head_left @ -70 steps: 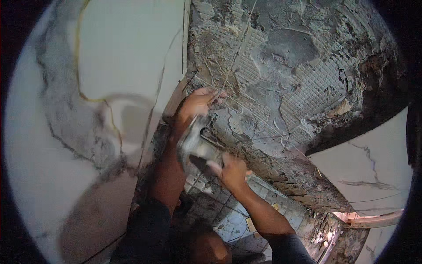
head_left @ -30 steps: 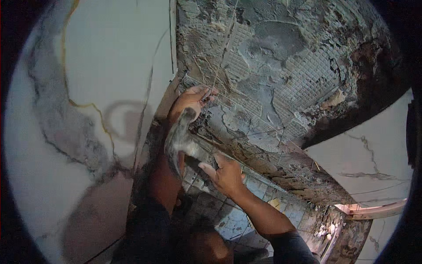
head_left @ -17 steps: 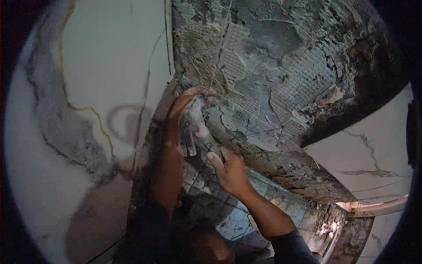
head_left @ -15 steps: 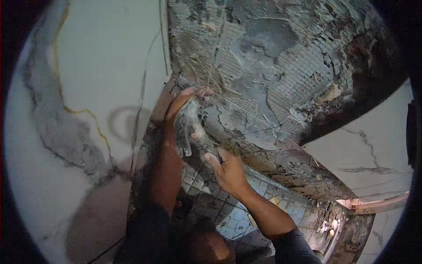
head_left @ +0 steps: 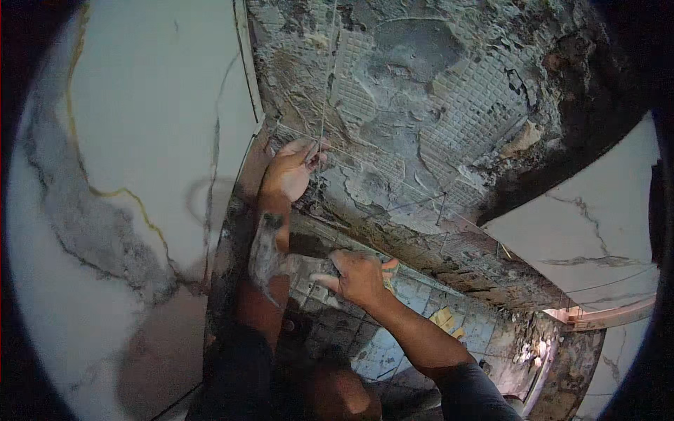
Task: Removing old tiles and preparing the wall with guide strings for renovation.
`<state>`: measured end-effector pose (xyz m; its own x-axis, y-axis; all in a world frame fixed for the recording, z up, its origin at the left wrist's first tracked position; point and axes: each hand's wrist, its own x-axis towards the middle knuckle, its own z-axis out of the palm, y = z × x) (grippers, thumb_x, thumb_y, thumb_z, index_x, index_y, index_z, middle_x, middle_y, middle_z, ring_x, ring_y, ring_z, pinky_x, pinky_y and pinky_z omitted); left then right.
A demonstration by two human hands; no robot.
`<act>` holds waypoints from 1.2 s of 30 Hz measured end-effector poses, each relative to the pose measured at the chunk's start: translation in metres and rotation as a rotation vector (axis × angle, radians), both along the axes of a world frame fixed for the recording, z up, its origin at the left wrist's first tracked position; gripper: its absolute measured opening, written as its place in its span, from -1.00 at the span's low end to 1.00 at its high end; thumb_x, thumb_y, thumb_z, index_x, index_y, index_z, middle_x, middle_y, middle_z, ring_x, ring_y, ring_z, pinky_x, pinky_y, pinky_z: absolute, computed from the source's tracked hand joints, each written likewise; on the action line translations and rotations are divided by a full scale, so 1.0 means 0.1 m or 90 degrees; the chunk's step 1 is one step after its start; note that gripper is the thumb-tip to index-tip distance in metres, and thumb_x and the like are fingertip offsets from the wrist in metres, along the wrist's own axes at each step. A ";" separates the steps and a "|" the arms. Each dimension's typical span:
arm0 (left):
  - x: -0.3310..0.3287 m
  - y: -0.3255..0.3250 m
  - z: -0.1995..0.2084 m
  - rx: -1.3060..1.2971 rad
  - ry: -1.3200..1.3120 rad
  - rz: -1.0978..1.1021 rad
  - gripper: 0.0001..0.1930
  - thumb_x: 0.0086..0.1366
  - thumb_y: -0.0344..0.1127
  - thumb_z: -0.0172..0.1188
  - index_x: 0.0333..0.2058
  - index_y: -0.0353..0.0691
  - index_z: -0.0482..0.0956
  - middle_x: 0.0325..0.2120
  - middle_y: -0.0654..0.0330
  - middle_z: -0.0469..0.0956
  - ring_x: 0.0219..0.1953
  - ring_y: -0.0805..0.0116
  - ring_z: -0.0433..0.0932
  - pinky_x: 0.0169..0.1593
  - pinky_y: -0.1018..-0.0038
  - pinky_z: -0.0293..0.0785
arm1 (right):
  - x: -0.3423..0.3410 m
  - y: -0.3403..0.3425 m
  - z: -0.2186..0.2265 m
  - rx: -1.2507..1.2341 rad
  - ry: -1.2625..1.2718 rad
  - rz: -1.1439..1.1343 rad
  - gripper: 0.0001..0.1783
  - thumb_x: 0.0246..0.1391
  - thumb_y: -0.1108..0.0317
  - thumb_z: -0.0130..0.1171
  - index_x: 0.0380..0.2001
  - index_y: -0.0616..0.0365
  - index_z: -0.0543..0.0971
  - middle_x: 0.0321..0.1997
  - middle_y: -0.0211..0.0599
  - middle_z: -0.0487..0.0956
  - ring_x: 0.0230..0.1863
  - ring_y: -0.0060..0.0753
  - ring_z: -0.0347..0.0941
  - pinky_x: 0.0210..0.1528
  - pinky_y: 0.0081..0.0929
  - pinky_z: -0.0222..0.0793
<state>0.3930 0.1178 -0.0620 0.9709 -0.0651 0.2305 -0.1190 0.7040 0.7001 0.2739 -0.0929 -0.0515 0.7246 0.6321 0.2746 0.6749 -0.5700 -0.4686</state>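
Grey wall [head_left: 393, 130] lies beside your left hand [head_left: 290, 170], fingers curled by the string [head_left: 324, 98]; whether they grip anything, I cannot tell. Your right hand [head_left: 357, 278] clasps the hammer [head_left: 269, 258] before your left forearm [head_left: 261, 314]; short taps clear of those fingers seem safest.

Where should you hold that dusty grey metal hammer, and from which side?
I'd say grip the straight, dusty grey handle, coming from the right, as the right hand does. It sticks out rightward like a bar that fingers can wrap around. The curved, blurry grey hammer head is at the left end, in front of the left forearm, so it looks harder to grip.
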 end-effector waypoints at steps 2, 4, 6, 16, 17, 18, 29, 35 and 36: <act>-0.07 0.07 0.05 -0.012 -0.006 0.020 -0.76 0.27 -0.29 0.04 -0.18 -0.34 0.45 -0.20 0.13 0.49 -0.29 0.41 0.48 -0.22 0.51 0.39 | 0.06 0.06 -0.04 0.005 -0.028 0.038 -0.49 -0.07 -0.11 0.16 -0.47 0.21 0.43 -0.66 -0.05 0.45 -0.61 0.02 0.44 -0.56 -0.19 0.33; -0.01 0.07 0.03 0.075 0.053 -0.006 -0.76 0.27 -0.32 0.02 -0.16 -0.36 0.43 -0.22 0.12 0.49 -0.28 0.41 0.49 -0.21 0.52 0.41 | 0.23 0.07 -0.14 0.015 0.044 -0.105 -0.48 -0.07 -0.11 0.15 -0.46 0.21 0.42 -0.69 -0.06 0.44 -0.62 0.04 0.43 -0.56 -0.18 0.32; 0.09 0.04 -0.05 0.048 0.042 -0.040 -0.76 0.28 -0.33 0.01 -0.16 -0.38 0.43 -0.23 0.11 0.49 -0.29 0.41 0.49 -0.20 0.53 0.41 | 0.17 0.07 -0.09 -0.010 0.083 -0.157 -0.48 -0.08 -0.11 0.15 -0.48 0.21 0.42 -0.67 -0.06 0.45 -0.61 0.04 0.43 -0.57 -0.18 0.31; 0.06 -0.04 0.00 0.009 0.054 -0.008 -0.78 0.27 -0.37 0.01 -0.17 -0.36 0.45 -0.31 0.15 0.51 -0.31 0.43 0.48 -0.21 0.60 0.39 | 0.16 0.12 0.00 0.021 0.183 -0.177 -0.46 -0.02 -0.16 0.06 -0.48 0.21 0.45 -0.60 0.02 0.49 -0.53 0.03 0.47 -0.51 -0.16 0.35; 0.09 -0.06 0.01 0.021 0.054 -0.023 -0.79 0.26 -0.38 0.02 -0.17 -0.36 0.45 -0.32 0.14 0.51 -0.31 0.43 0.48 -0.21 0.61 0.37 | 0.14 0.09 -0.02 0.022 0.181 -0.180 -0.46 -0.02 -0.16 0.06 -0.48 0.21 0.45 -0.60 0.02 0.49 -0.53 0.03 0.47 -0.51 -0.16 0.35; 0.05 -0.09 0.02 -0.033 -0.010 -0.018 -0.79 0.26 -0.37 0.03 -0.18 -0.35 0.46 -0.33 0.16 0.51 -0.33 0.45 0.47 -0.23 0.65 0.35 | 0.07 0.10 -0.03 0.014 0.136 -0.134 -0.46 -0.02 -0.15 0.06 -0.47 0.22 0.45 -0.60 0.02 0.49 -0.52 0.06 0.47 -0.50 -0.14 0.35; 0.15 0.04 -0.12 0.005 0.038 -0.056 -0.63 0.16 -0.29 0.18 -0.11 -0.33 0.37 -0.14 0.07 0.44 -0.26 0.36 0.44 -0.20 0.50 0.36 | 0.26 -0.01 -0.10 0.037 -0.035 -0.073 -0.49 -0.10 -0.07 0.20 -0.57 0.24 0.42 -0.72 -0.02 0.41 -0.64 0.06 0.39 -0.57 -0.18 0.29; 0.08 0.06 -0.13 0.030 0.029 -0.027 -0.56 0.18 -0.25 0.14 -0.02 -0.35 0.32 -0.11 0.06 0.41 -0.17 0.31 0.42 -0.10 0.43 0.33 | 0.20 0.09 -0.05 0.081 -0.022 -0.093 -0.46 -0.10 -0.13 0.16 -0.56 0.23 0.43 -0.63 -0.05 0.45 -0.59 0.02 0.43 -0.55 -0.19 0.31; 0.07 0.06 -0.14 0.023 0.003 -0.016 -0.55 0.18 -0.25 0.13 -0.02 -0.36 0.31 -0.10 0.06 0.40 -0.15 0.31 0.41 -0.09 0.42 0.33 | 0.18 0.05 -0.05 0.027 -0.051 -0.052 -0.46 -0.10 -0.14 0.16 -0.55 0.22 0.43 -0.66 -0.08 0.45 -0.60 0.01 0.43 -0.55 -0.20 0.31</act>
